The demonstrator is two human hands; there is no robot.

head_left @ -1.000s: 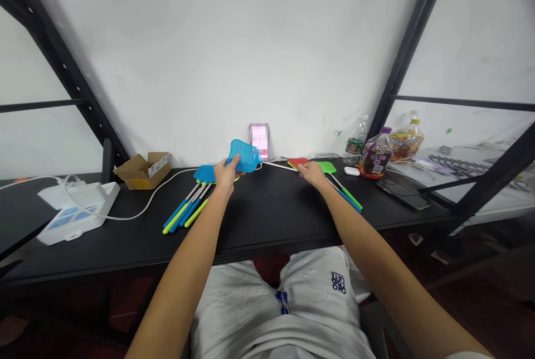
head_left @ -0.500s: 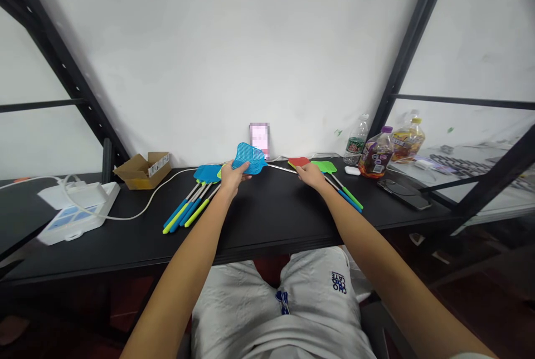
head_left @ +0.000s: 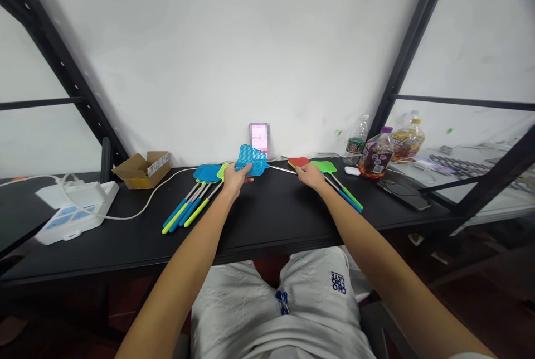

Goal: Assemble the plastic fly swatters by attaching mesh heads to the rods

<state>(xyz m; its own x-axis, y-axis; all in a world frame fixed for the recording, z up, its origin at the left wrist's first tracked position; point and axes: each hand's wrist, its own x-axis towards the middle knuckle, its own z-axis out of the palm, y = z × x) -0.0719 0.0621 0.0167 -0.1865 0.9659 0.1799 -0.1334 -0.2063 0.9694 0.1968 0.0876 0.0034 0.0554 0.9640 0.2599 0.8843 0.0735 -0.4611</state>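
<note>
My left hand is closed on the blue mesh head of a fly swatter, held just above the black desk. Its thin metal rod runs right to my right hand, which is closed on that rod near its end. To the left lies a pile of swatters with blue heads and blue and yellow-green handles. Under and beside my right hand lie a red swatter head and a green swatter with handles pointing right.
At the back wall stands a phone. A cardboard box and a white power strip box with cable sit left. Bottles, an earbud case and a dark phone are on the right. Black frame posts flank the desk.
My left hand has carried the blue swatter head rightward and lower, tilting it flatter toward the desk. My right hand has stayed on the rod almost in place.
</note>
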